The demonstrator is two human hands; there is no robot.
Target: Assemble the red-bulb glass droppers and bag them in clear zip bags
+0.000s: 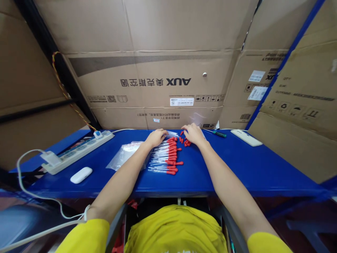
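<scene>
At the far side of the blue table, my left hand [157, 137] rests with its fingers drawn together at a small pile of clear dropper tubes [172, 134]. What its fingertips hold, if anything, is hidden. My right hand [193, 134] hovers over loose red rubber bulbs [187, 143], thumb and fingers apart; no bulb shows between them. Between my forearms lies a row of droppers [161, 154], clear tubes pointing left and red bulbs right. A few of them lie out of line, sticking farther right. Clear plastic bags [125, 155] lie partly under my left forearm.
A white power strip [79, 151] with plugs and a white case [81, 175] are on the left. Toward the back right lie a green-handled screwdriver [219, 134] and a pale phone [246, 137]. Cardboard panels [158, 66] wall in the blue table [250, 168]. A white cable crosses my left arm.
</scene>
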